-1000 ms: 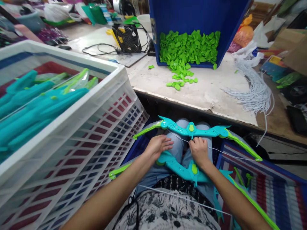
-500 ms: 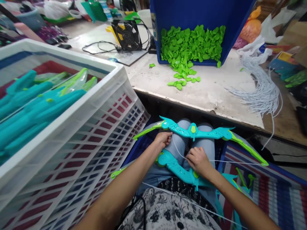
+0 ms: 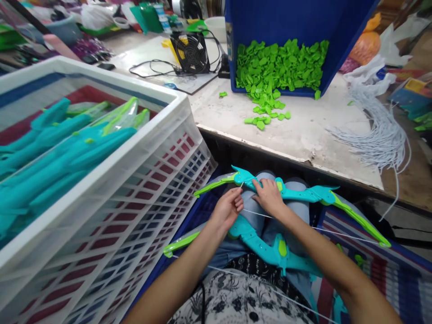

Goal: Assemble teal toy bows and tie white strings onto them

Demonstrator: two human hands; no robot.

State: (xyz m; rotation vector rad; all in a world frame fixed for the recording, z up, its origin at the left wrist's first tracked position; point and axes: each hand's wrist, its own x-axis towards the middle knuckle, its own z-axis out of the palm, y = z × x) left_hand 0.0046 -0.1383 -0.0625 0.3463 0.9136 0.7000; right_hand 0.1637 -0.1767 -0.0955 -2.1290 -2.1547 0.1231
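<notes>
A turquoise and green toy bow [image 3: 300,194] lies across my knees. My right hand [image 3: 269,197] is closed over its middle-left part, beside the green centre piece. A thin white string [image 3: 332,232] runs from the bow's right tip to my left hand [image 3: 228,208], whose fingers are pinched on it, with a short end poking up just below the bow. The bow's left tip [image 3: 197,194] has no string on it that I can make out. Nearer my body a second toy bow [image 3: 261,246] rests on my lap, its own white string crossing my patterned top.
On my left stands a white plastic crate [image 3: 182,105] holding several turquoise bows. A blue bin [image 3: 280,20] on the worktable [image 3: 303,132] spills small green pieces [image 3: 280,67]. A bundle of white strings [image 3: 388,139] hangs at the right; a small black fan [image 3: 191,51] stands behind.
My right hand has left the string and moved up and left onto the bow. My left hand has dropped slightly and turned, still pinching the string. The view has shifted a little.
</notes>
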